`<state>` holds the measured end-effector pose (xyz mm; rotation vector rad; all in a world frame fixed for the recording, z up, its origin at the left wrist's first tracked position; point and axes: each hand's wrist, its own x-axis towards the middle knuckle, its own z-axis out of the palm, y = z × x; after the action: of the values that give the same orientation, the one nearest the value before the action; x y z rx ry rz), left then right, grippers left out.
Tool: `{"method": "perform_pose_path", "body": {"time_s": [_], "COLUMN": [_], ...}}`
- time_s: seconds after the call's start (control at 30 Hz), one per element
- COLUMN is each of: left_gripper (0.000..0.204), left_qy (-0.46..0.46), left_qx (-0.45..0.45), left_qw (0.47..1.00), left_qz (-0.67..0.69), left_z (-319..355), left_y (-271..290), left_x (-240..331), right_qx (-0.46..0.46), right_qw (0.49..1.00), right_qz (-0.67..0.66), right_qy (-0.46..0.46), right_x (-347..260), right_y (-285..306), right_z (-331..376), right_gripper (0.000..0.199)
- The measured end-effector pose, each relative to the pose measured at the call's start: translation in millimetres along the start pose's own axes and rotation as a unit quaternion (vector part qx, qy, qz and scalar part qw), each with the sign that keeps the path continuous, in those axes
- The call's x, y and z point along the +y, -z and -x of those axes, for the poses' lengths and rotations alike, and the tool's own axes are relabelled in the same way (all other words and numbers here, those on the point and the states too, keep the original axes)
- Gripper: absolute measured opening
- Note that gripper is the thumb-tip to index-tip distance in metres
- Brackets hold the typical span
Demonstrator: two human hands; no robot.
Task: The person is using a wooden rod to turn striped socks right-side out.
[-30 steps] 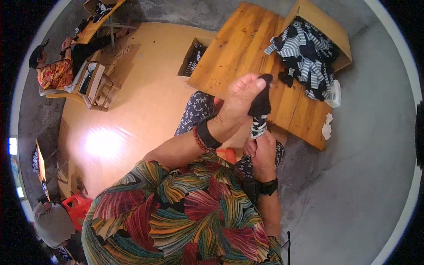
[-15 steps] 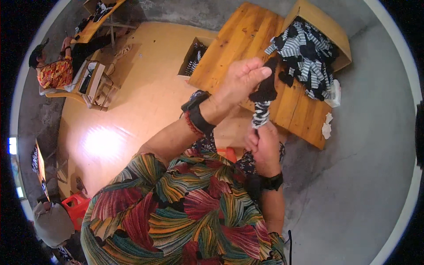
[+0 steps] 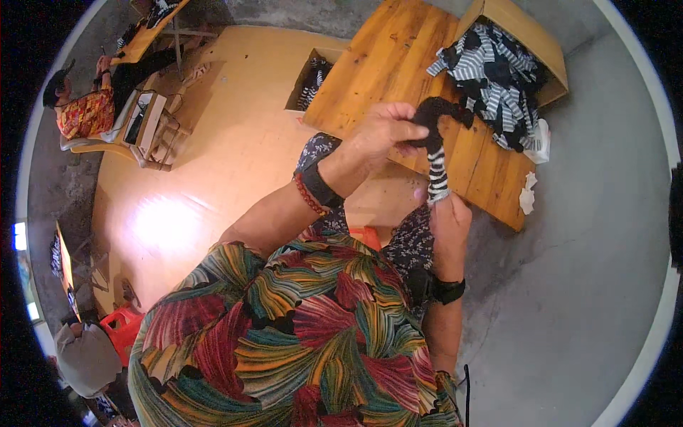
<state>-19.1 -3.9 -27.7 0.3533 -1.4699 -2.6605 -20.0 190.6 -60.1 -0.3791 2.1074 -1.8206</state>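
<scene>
Between my hands a small sock (image 3: 437, 167) is stretched, with a dark brown fuzzy part above and a black-and-white striped cuff below. My left hand (image 3: 388, 134) pinches the dark part between thumb and fingers; its toe end curls over to the right. Lower down, my right hand (image 3: 449, 217) grips the light edge of the cuff. Beyond both hands, a heap of striped and black socks (image 3: 491, 78) spills from a tipped cardboard box (image 3: 544, 53) onto the wooden table (image 3: 398, 57).
An open cardboard box (image 3: 293, 99) holding striped pieces stands left of the table. White crumpled paper (image 3: 527, 193) lies by its right edge. At far left a person (image 3: 85, 110) sits at another table; another person (image 3: 87, 359) is at lower left near a red chair (image 3: 122, 329).
The sock's dark part has gone from bunched upright to spread, its end curling right. My right hand has moved slightly right, and the striped cuff is straighter.
</scene>
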Motion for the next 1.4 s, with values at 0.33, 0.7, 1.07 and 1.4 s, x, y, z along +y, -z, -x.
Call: {"method": "perform_pose_path", "body": {"time_s": [0.33,0.7,1.07,1.4], "left_gripper": [0.009,0.016,0.024,0.017], "left_qy": [0.004,0.135,0.078,0.104], "left_qx": [-0.014,-0.105,-0.070,-0.096], "left_qw": [0.985,0.983,0.984,0.988], "left_qz": [0.170,-0.075,0.145,0.069], "left_z": [-6,18,26,21], "left_y": [25,-11,22,20], "left_x": [2,-31,-58,-58], "right_qx": [0.067,0.005,0.074,0.035], "right_qw": [0.986,0.971,0.929,0.985], "right_qz": [-0.087,-0.222,-0.346,-0.155], "right_qy": [-0.127,-0.087,-0.110,-0.066], "right_x": [19,-46,-26,0], "right_y": [57,-4,3,4], "right_z": [34,-24,-34,-35], "right_gripper": [0.023,0.008,0.009,0.015]}}
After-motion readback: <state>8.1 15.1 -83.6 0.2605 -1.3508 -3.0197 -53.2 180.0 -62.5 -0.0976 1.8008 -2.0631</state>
